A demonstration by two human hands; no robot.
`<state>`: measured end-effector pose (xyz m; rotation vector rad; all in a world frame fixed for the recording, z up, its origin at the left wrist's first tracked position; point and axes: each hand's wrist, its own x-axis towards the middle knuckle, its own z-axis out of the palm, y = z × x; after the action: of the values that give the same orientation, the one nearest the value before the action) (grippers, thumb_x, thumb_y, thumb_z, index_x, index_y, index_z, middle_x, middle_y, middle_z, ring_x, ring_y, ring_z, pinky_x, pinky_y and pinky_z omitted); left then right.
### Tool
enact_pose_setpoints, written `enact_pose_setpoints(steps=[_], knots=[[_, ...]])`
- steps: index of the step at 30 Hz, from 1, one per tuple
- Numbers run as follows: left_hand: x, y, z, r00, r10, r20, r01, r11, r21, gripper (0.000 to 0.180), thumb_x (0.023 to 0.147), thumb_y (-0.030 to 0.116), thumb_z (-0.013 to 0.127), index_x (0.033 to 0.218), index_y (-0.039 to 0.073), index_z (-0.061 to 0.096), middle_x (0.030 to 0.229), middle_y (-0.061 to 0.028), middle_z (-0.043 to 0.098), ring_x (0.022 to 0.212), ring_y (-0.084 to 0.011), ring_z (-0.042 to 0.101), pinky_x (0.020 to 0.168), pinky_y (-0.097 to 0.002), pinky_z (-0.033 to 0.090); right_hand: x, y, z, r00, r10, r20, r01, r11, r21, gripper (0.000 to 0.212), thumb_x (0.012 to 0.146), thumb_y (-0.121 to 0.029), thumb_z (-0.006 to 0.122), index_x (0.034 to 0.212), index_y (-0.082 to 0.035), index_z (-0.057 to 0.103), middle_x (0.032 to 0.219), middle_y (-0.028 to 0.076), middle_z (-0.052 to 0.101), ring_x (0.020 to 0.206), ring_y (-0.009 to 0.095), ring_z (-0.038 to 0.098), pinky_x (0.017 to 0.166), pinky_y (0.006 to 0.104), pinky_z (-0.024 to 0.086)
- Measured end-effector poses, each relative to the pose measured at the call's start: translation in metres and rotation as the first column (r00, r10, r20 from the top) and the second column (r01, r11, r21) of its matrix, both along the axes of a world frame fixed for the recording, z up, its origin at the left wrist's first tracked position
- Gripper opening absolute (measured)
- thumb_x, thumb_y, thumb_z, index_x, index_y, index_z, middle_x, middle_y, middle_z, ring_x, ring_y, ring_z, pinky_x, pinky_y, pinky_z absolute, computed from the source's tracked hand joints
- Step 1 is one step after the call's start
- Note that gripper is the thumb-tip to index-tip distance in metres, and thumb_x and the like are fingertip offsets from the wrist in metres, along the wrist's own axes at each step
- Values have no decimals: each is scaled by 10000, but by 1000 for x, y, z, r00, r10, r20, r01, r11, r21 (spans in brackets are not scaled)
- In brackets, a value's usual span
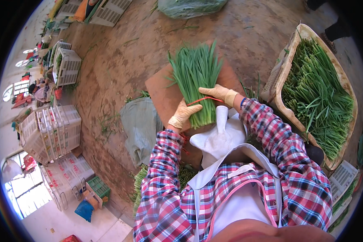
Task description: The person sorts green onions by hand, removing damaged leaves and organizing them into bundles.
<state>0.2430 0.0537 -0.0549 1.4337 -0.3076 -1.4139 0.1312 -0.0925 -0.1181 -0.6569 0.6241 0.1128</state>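
Note:
A bunch of long green chives (195, 68) lies over a brown board (157, 86), leaf tips pointing away and pale cut ends toward me. A thin red tie (204, 99) crosses the bunch near those ends. My gloved left hand (183, 113) is closed at the left side of the bunch, by one end of the tie. From the right, my gloved right hand (219, 94) grips the bunch, fingers over the stems next to the tie. How the tie runs beneath is hidden. Just below my right hand sits a white tapering piece (221, 129) over my lap.
A large crate (279, 86) full of loose greens stands at my right. Grey-green sheeting (141, 125) lies left of the board, with more greens (140, 181) near my left arm. Stacked white crates (58, 131) and another person (42, 92) are farther left. A plastic-wrapped bundle (191, 8) lies ahead.

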Motion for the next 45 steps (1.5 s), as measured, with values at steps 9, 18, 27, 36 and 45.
enact_pose_setpoints(steps=[9,18,27,36,45], knots=[[10,-2,0,813,-165,559,310,934,-175,705,658,54,774,1271,104,430,1186,-83,555,1077,-226,543,909,-359,481,-15,-9,73,916,97,390,-22,981,-195,498,766,-152,703,1219,-51,525,1091,62,601,985,152,564,851,303,478],[-5,-5,-47,740,-243,627,371,926,-78,646,613,182,824,1170,31,533,1093,-97,629,1010,-172,585,847,-311,491,-48,-1,-32,935,329,136,-156,723,-673,290,844,-50,578,1133,-25,570,1026,60,622,862,149,597,711,287,504],[30,-27,-36,453,-802,389,521,592,615,950,484,470,854,1204,-36,496,1118,-173,607,1053,-248,575,892,-337,460,-69,10,-102,943,303,-135,-332,845,-420,197,888,-186,561,977,-19,616,803,7,571,613,83,512,524,222,402],[-59,-9,-110,205,-620,758,-140,748,649,639,889,314,445,1431,66,214,1447,-257,220,1334,-424,216,1059,-576,149,-26,27,-19,825,551,125,58,137,-989,164,918,-84,497,842,7,610,926,84,600,865,185,535,774,295,425],[-35,-1,-122,509,-517,688,-274,660,700,889,561,241,781,1291,-44,360,1139,-153,503,1075,-281,486,964,-510,354,-15,35,-35,836,525,159,-197,558,-806,317,984,-211,397,742,-23,479,742,6,466,709,114,414,690,252,366]])
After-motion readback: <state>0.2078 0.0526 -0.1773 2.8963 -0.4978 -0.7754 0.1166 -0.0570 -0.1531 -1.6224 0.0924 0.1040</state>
